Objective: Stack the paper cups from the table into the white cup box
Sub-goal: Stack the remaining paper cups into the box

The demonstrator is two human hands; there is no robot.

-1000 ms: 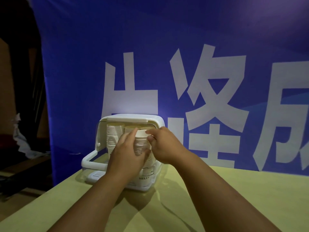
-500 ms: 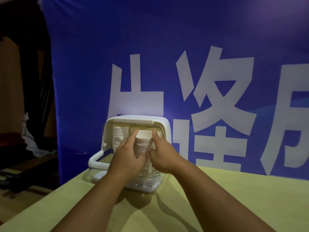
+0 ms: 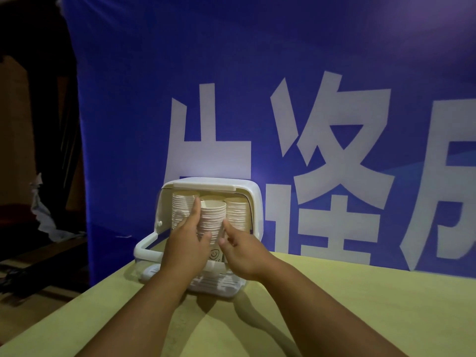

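Observation:
The white cup box stands open at the table's far left edge, facing me. Inside it are a left stack of paper cups and a right stack. Between them, at the box's mouth, a middle stack of paper cups stands upright. My left hand is wrapped around its left side, thumb across the front. My right hand sits lower on the right, with fingers apart and the index tip touching the stack. The bottom of the stack is hidden behind my hands.
The box's front flap hangs open toward me on the left. The yellow-green table stretches to the right and toward me. A blue banner with large white characters rises right behind the box. Dark floor lies off the left edge.
The middle stack has gone deeper into the box between the other two stacks. My right hand has slid down from the top rim and loosened. The left hand still grips.

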